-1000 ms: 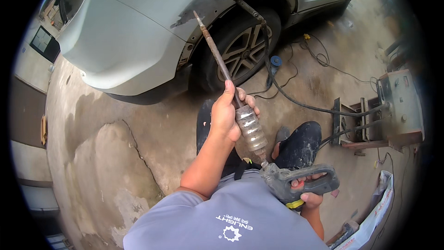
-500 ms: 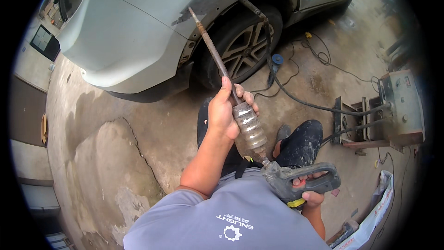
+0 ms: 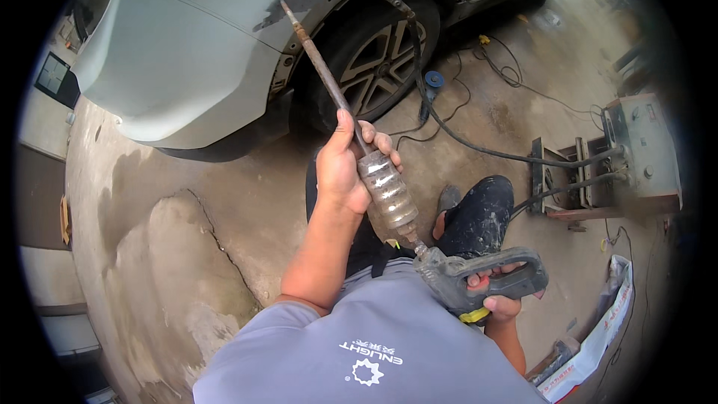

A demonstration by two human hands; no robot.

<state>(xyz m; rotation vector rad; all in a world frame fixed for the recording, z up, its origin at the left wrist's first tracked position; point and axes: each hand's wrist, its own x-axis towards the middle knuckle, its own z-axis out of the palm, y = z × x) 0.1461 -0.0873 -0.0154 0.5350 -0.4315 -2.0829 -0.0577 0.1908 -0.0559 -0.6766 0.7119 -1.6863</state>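
Observation:
I hold a slide-hammer dent puller. Its long rusty rod (image 3: 318,67) points up and to the left at the silver car's rear fender (image 3: 224,45), and the tip lies near the wheel arch. My left hand (image 3: 344,168) is wrapped around the ribbed metal weight (image 3: 387,194) on the rod. My right hand (image 3: 493,295) grips the grey pistol-style handle (image 3: 479,277) with a yellow trigger, close to my chest. My knee in dark stained trousers (image 3: 479,213) shows below the tool.
The car's rear wheel (image 3: 381,60) stands behind the rod. A thick black cable (image 3: 479,151) runs from the wheel arch to a grey welding machine (image 3: 643,153) on a metal frame at right. Thin wires trail over the cracked concrete floor (image 3: 187,254). A white sack (image 3: 606,329) lies lower right.
The rod has swung slightly to the left and upward toward the fender. My left hand stays on the weight and my right hand on the handle.

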